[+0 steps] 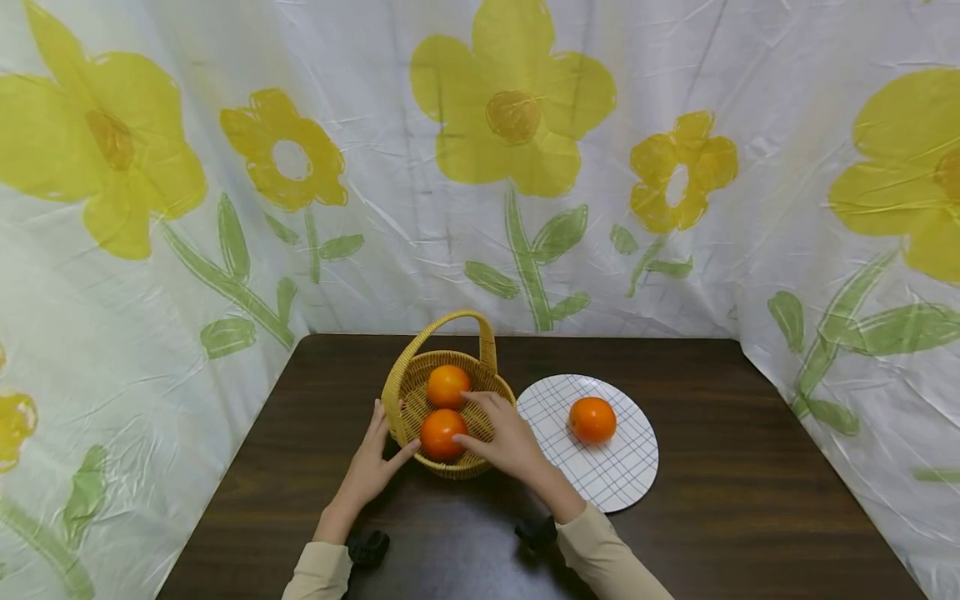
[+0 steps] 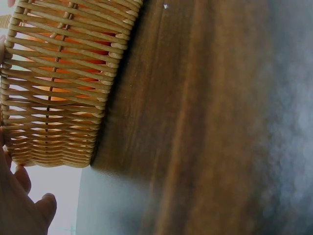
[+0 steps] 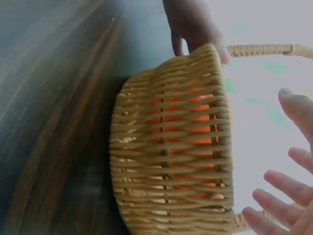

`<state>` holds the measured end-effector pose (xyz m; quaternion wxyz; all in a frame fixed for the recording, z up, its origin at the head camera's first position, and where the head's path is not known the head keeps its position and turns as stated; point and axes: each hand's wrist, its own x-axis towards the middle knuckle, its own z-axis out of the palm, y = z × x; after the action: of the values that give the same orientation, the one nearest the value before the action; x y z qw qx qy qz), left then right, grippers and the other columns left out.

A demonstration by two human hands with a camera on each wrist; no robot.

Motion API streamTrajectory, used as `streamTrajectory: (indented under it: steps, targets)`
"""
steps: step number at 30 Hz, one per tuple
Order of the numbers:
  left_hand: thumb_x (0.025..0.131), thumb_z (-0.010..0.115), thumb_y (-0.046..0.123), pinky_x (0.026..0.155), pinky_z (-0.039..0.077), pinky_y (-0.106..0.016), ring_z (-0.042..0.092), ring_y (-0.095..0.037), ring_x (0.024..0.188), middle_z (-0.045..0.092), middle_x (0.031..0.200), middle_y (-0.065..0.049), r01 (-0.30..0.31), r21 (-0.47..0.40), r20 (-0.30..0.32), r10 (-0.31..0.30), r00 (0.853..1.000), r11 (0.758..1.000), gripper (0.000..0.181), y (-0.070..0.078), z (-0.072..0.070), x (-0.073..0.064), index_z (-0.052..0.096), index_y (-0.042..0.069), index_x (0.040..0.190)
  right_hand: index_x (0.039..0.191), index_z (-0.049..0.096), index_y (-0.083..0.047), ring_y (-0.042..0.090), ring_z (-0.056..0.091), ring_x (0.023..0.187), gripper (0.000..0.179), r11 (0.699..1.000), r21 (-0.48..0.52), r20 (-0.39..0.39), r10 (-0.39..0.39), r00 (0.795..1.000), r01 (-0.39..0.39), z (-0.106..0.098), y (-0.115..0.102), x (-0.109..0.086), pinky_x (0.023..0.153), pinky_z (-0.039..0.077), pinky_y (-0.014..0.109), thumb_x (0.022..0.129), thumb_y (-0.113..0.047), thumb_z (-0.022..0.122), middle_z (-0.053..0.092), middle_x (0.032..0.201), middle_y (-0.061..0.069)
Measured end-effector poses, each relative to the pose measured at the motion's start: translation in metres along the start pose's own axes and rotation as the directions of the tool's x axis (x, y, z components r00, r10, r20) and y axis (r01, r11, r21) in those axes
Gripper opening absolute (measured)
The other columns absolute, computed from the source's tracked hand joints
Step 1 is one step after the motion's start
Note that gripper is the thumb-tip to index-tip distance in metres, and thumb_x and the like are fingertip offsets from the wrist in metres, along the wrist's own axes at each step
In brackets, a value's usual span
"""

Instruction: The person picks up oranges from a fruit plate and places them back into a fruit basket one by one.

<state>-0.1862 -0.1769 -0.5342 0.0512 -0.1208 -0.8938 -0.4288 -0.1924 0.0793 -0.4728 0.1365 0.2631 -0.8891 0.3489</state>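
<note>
So behind the hands there's a big white curtain (image 1: 405,267) with yellow painted flowers (image 1: 517,75), hung around the back of a dark wood-grain table (image 1: 750,467), kinda shiny nearest the person. Just right of the right hand (image 1: 506,433) is a round gridded plate (image 1: 630,462). Wicker basket (image 1: 457,472) sits between the hands: the left hand (image 1: 371,462) holds its left rim, the right is over it, thumb and fingers wide, nothing gripped. Near orange (image 1: 441,435) is by the right thumb, far orange (image 1: 447,386) by the forefinger, third orange (image 1: 592,419) on the plate. My read: fruit-handling step, reaching in or letting go, can't tell. Next move calls for either a pinch or a clean lift away.
</note>
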Motion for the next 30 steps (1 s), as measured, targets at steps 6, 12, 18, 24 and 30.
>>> streamTrajectory:
  steps: [6,12,18,24,30]
  targets:
    - [0.087,0.06,0.045,0.099,0.021,-0.07,0.0,-0.029,0.143,-0.004,0.157,0.001,0.014,-0.007,0.003,-0.014,1.0,1.0,0.075,0.001,0.0,-0.001,0.015,0.042,0.146,0.131,0.052,-0.017,0.018,0.052,0.115,0.061,1.0,0.012,-0.032,0.002,0.999,-0.001,-0.009,0.004,-0.003,0.088,0.049,0.04,0.079,-0.044,0.071,0.053,0.126,0.0]
    - [0.087,0.061,0.044,0.096,0.022,-0.072,0.001,-0.031,0.143,-0.003,0.157,-0.003,0.007,-0.016,0.003,-0.007,1.0,1.0,0.076,0.003,0.0,-0.001,0.018,0.034,0.149,0.127,0.055,-0.017,0.019,0.054,0.112,0.057,1.0,-0.009,-0.078,-0.014,0.997,0.013,-0.019,0.01,-0.007,0.091,0.046,0.04,0.078,-0.043,0.072,0.056,0.123,0.0]
    - [0.088,0.06,0.043,0.095,0.023,-0.072,0.002,-0.033,0.142,-0.003,0.157,-0.005,-0.006,-0.009,0.003,0.006,1.0,1.0,0.076,0.002,0.0,-0.001,0.019,0.029,0.149,0.125,0.058,-0.016,0.021,0.055,0.111,0.054,1.0,0.015,-0.111,0.007,0.994,-0.006,-0.028,0.017,-0.012,0.09,0.047,0.042,0.079,-0.04,0.072,0.056,0.121,0.002]
    - [0.087,0.06,0.044,0.097,0.022,-0.071,0.002,-0.032,0.142,-0.006,0.157,0.0,0.003,-0.016,0.002,-0.003,1.0,1.0,0.076,0.001,0.0,0.0,0.019,0.03,0.149,0.125,0.057,-0.013,0.021,0.054,0.113,0.055,0.999,0.036,-0.12,0.038,0.992,-0.034,-0.035,0.027,-0.015,0.092,0.047,0.043,0.08,-0.041,0.071,0.056,0.124,0.001]
    - [0.087,0.061,0.044,0.097,0.021,-0.071,0.001,-0.032,0.143,-0.006,0.156,0.002,0.002,-0.012,0.0,-0.002,1.0,1.0,0.076,0.001,0.0,-0.001,0.02,0.028,0.149,0.124,0.058,-0.019,0.021,0.054,0.113,0.051,0.997,0.031,-0.131,0.068,0.989,-0.064,-0.041,0.033,-0.018,0.092,0.046,0.044,0.079,-0.036,0.073,0.057,0.122,0.0]
